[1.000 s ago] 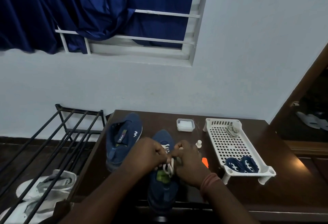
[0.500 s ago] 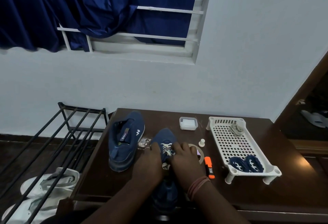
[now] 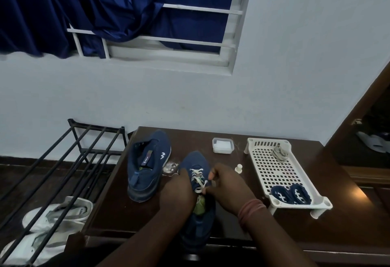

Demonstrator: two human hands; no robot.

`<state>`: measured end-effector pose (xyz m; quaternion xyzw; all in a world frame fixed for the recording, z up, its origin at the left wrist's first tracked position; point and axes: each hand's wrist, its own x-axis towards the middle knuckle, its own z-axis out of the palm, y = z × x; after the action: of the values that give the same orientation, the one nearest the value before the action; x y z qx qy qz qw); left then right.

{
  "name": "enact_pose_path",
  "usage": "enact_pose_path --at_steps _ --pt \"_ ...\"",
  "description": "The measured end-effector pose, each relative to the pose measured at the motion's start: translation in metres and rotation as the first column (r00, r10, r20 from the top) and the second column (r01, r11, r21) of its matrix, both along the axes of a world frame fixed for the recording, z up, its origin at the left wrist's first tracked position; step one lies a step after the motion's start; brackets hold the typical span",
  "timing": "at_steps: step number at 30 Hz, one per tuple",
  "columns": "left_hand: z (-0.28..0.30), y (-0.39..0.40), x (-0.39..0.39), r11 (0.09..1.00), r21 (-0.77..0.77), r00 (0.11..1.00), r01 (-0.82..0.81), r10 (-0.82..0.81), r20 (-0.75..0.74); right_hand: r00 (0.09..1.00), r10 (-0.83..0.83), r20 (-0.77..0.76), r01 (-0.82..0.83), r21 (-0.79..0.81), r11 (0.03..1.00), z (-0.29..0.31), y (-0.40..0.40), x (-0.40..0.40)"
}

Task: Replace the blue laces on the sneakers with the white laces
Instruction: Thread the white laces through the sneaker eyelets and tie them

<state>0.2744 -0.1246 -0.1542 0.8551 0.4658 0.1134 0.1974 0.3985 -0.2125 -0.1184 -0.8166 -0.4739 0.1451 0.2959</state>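
Note:
A blue sneaker (image 3: 195, 160) stands toe-away at the table's front middle, with a white lace (image 3: 198, 179) crossed through its upper eyelets. My left hand (image 3: 179, 190) grips the sneaker's left side by the eyelets. My right hand (image 3: 225, 186) pinches the white lace at the sneaker's right side. A second blue sneaker (image 3: 147, 163) without a lace sits to the left. Two coiled blue laces (image 3: 290, 194) lie at the near end of a white perforated tray (image 3: 272, 169). A bundle of pale lace (image 3: 280, 153) lies at the tray's far end.
On the dark wooden table (image 3: 306, 230) are a small lidded plastic box (image 3: 222, 145), a small white knob (image 3: 239, 168) and a shiny round thing (image 3: 169, 168) between the sneakers. A black metal rack (image 3: 69, 161) stands left, with white shoes (image 3: 52, 216) under it.
My hands have spread slightly, and more of the white lace crossings show between them. My right hand now covers the orange marker and tape roll seen half a second ago.

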Motion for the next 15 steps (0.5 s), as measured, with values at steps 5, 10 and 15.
enact_pose_path --at_steps 5,10,15 --pt "0.004 -0.004 0.004 0.999 0.048 0.995 -0.014 0.019 -0.097 0.995 -0.079 0.066 0.092 -0.229 0.969 -0.027 0.018 -0.020" --pt "0.009 -0.006 0.008 0.999 0.044 0.987 0.005 0.002 -0.159 0.962 -0.102 0.254 0.182 -0.315 0.932 -0.033 0.031 -0.024" --pt "0.021 0.005 0.004 0.987 -0.147 0.983 0.066 -0.090 -0.162 0.964 -0.122 0.236 0.206 -0.376 0.903 -0.034 0.038 -0.025"
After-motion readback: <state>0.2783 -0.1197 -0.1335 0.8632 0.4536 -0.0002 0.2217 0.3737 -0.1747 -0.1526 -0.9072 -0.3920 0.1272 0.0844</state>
